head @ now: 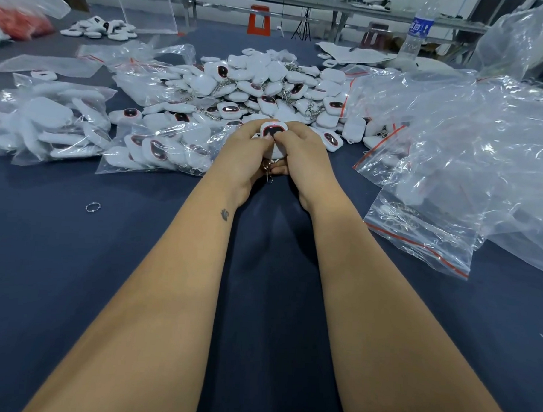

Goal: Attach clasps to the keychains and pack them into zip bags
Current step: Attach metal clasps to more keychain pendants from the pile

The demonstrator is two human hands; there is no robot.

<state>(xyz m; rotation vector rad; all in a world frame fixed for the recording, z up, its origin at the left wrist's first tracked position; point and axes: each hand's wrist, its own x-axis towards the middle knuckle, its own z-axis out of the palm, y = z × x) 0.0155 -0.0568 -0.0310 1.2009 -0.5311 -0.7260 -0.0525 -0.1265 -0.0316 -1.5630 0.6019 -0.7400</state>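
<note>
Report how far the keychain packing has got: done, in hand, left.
Done: clear zip bags filled with white keychains lie at left. In hand: the left hand and right hand grip one white square keychain with a dark red-rimmed face, a metal clasp hanging below. Left: the large loose pile of white keychains and empty red-striped zip bags at right.

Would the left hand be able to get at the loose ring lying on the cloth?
Probably yes: the ring lies alone on bare cloth, but the left hand would first have to let go of the keychain.
</note>
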